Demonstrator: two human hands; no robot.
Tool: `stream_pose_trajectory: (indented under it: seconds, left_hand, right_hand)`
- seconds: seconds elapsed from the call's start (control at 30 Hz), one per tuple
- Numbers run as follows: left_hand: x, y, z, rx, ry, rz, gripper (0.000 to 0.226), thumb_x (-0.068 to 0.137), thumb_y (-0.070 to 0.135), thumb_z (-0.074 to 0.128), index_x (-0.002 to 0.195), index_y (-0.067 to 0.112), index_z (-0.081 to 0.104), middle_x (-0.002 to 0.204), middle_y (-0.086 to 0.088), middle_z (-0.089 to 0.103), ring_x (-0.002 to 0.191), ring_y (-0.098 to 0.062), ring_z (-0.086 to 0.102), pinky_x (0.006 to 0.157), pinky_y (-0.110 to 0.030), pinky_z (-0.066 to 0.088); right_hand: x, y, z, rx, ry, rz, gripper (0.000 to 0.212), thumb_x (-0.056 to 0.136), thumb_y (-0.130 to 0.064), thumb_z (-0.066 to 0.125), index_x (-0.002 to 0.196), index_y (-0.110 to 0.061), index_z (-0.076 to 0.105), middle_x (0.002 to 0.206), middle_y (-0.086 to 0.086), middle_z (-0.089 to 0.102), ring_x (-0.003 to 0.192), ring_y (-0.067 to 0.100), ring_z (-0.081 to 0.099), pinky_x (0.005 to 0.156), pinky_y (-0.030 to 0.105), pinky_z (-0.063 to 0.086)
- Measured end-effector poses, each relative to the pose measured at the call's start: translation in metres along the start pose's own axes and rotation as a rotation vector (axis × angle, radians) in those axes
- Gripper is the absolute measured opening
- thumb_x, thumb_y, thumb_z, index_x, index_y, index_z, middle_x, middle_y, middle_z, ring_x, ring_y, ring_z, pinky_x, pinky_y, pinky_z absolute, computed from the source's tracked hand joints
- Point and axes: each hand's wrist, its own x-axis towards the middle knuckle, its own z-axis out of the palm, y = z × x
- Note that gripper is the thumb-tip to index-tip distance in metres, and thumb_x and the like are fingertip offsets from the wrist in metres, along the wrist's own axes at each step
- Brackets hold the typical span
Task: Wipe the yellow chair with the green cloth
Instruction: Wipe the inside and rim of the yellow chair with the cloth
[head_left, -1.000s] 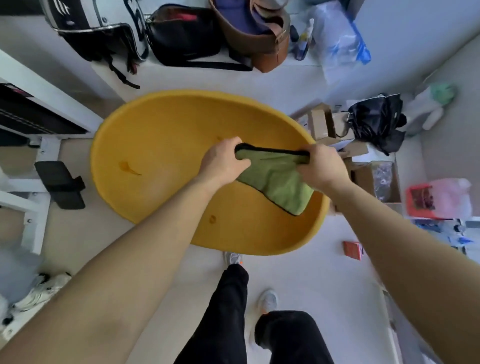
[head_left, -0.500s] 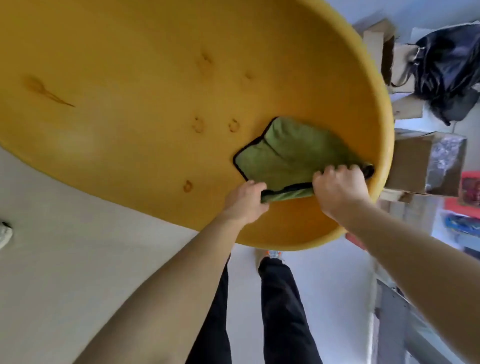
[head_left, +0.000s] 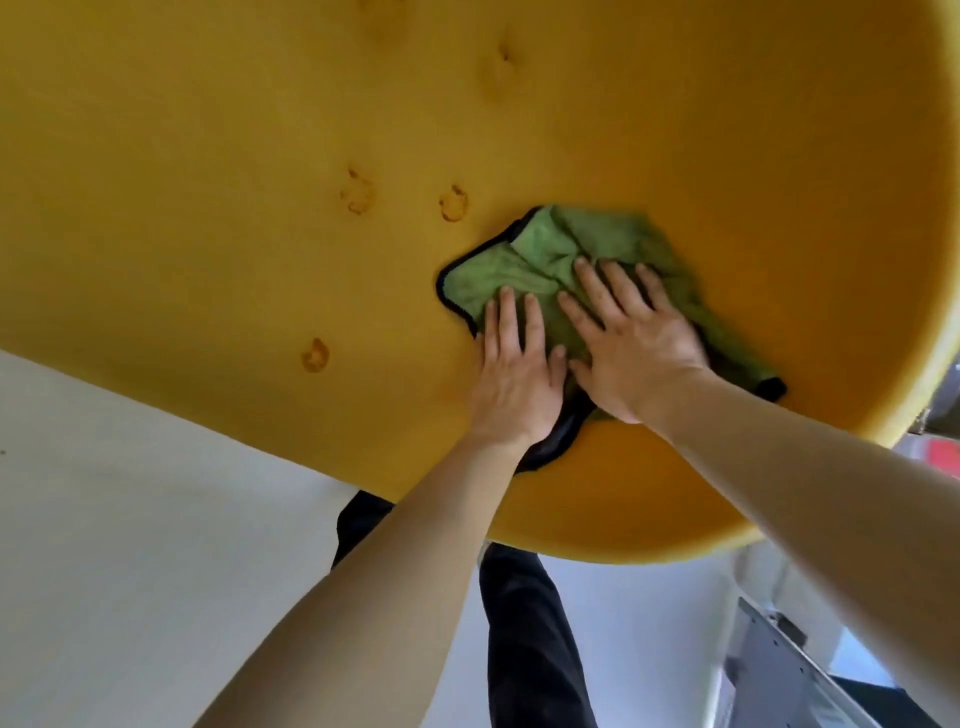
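— Where do we have the green cloth (head_left: 566, 260) at this moment?

— It lies crumpled on the seat of the yellow chair (head_left: 260, 218), toward the right of the seat and near its front rim. Its black edging shows along the left side and in a fold that pokes out under our left wrist.

— And what are our hands doing on it?

— Both lie flat, palms down, pressing the cloth against the seat. Our left hand (head_left: 514, 374) sits on the cloth's near left edge, its fingers (head_left: 506, 317) straight and close together, the thumb resting beside our right hand. Our right hand (head_left: 634, 353) lies just beside it, touching it at the thumbs, with its fingers (head_left: 618, 291) stretched out and slightly fanned across the middle of the cloth. Neither hand pinches or grips anything.

— What else do we see on the seat?

— A few small ring-shaped marks (head_left: 357, 192), left of the cloth and apart from it. Below the seat we see our dark trouser legs (head_left: 530, 634) and a pale floor (head_left: 130, 519).
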Motion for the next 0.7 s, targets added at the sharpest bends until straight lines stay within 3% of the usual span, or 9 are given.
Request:
stream_pose_trajectory:
  seconds: [0.1, 0.2, 0.33, 0.47, 0.6, 0.7]
  left_hand:
    - [0.052, 0.022, -0.007, -0.033, 0.061, 0.073, 0.066, 0.104, 0.046, 0.021, 0.159, 0.013, 0.002, 0.167, -0.012, -0.008, 0.154, -0.030, -0.004, 0.123, -0.048, 0.008]
    - [0.059, 0.034, -0.003, 0.001, 0.036, 0.076, 0.067, 0.104, 0.045, 0.018, 0.158, 0.012, -0.002, 0.167, -0.014, -0.011, 0.153, -0.032, -0.004, 0.123, -0.051, 0.012]
    - [-0.029, -0.015, 0.003, 0.184, -0.141, 0.051, 0.070, 0.103, 0.050, 0.015, 0.158, 0.011, -0.005, 0.166, -0.017, -0.012, 0.154, -0.032, -0.005, 0.122, -0.050, 0.014]
    - [-0.107, -0.069, -0.012, 0.336, -0.316, 0.015, 0.075, 0.100, 0.057, 0.010, 0.159, 0.010, 0.003, 0.165, -0.019, -0.004, 0.153, -0.034, 0.005, 0.119, -0.052, 0.023]
    - [-0.065, -0.056, -0.020, 0.326, -0.317, 0.055, 0.080, 0.097, 0.061, 0.003, 0.158, 0.010, -0.005, 0.165, -0.021, -0.009, 0.153, -0.035, -0.003, 0.124, -0.048, 0.008]
    - [0.020, -0.011, -0.019, 0.194, -0.223, 0.090, 0.074, 0.101, 0.057, 0.012, 0.156, 0.014, -0.015, 0.165, -0.015, -0.019, 0.152, -0.031, -0.014, 0.124, -0.047, 0.000]
  right_hand:
    - [0.026, 0.042, -0.013, -0.091, 0.139, 0.176, 0.075, 0.098, -0.058, 0.012, 0.158, -0.021, -0.013, 0.164, 0.011, -0.026, 0.152, 0.032, -0.012, 0.120, 0.052, -0.009]
    - [0.018, 0.042, -0.015, -0.123, 0.102, 0.220, 0.074, 0.099, -0.054, 0.010, 0.158, -0.015, -0.013, 0.163, 0.016, -0.026, 0.152, 0.035, -0.015, 0.119, 0.055, -0.009]
    - [-0.038, -0.023, -0.002, 0.088, -0.103, 0.047, 0.072, 0.102, -0.050, 0.014, 0.158, -0.013, -0.013, 0.160, 0.020, -0.029, 0.150, 0.039, -0.020, 0.118, 0.057, -0.010]
    - [-0.075, -0.081, 0.006, 0.271, -0.273, -0.159, 0.072, 0.102, -0.052, 0.017, 0.158, -0.020, -0.013, 0.157, 0.013, -0.038, 0.148, 0.036, -0.028, 0.117, 0.057, -0.016]
    - [-0.036, -0.031, -0.001, 0.122, -0.175, -0.184, 0.073, 0.098, -0.065, 0.016, 0.157, -0.035, -0.015, 0.162, 0.003, -0.029, 0.152, 0.030, -0.018, 0.118, 0.057, -0.011]
    - [0.003, 0.027, -0.010, -0.027, -0.059, 0.046, 0.076, 0.095, -0.067, 0.013, 0.156, -0.033, -0.018, 0.164, 0.003, -0.026, 0.153, 0.029, -0.015, 0.117, 0.054, -0.013]
